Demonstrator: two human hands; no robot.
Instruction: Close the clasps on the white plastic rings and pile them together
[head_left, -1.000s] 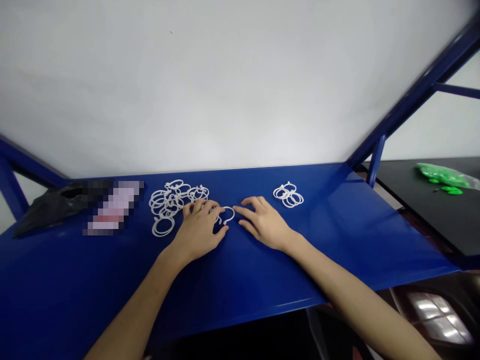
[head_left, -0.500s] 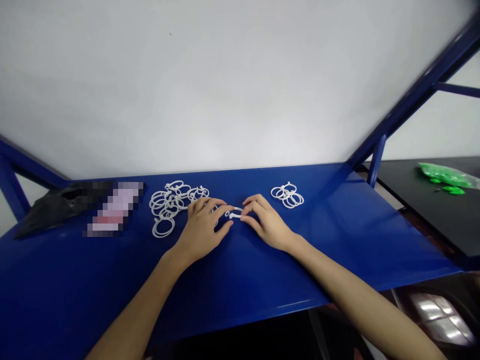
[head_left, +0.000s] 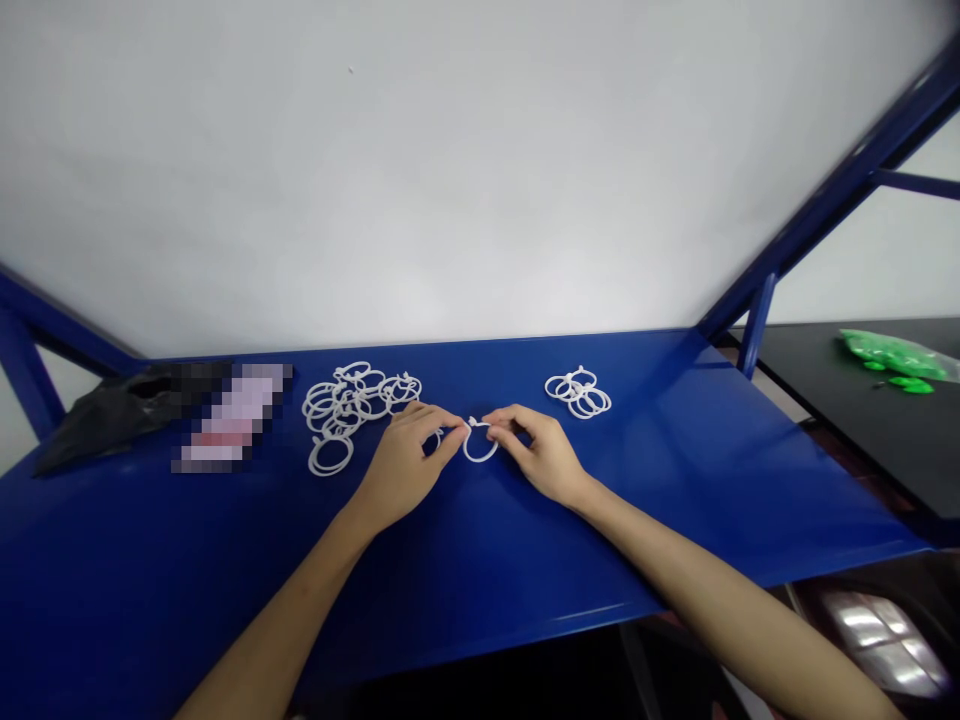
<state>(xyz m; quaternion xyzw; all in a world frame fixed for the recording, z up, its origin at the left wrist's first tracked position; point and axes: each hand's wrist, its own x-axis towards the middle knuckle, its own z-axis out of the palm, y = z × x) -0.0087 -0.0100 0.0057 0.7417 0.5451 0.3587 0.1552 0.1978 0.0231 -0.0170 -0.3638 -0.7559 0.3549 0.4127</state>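
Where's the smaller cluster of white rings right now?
In the head view, the smaller cluster lies on the blue table, right of centre, beyond the right hand.

The thin, round white ring [head_left: 480,460] looks like smooth plastic with a faint sheen. The flat blue tabletop [head_left: 525,560] resembles glossy painted metal, while the crumpled black bag [head_left: 105,415] looks like wrinkled plastic film.

- No text, label, brand, number or sign is readable.
- The pink patch [head_left: 234,412] near the far left corner of the table [head_left: 480,560], beside the bag [head_left: 101,420], is pixelated; any print there cannot be made out.
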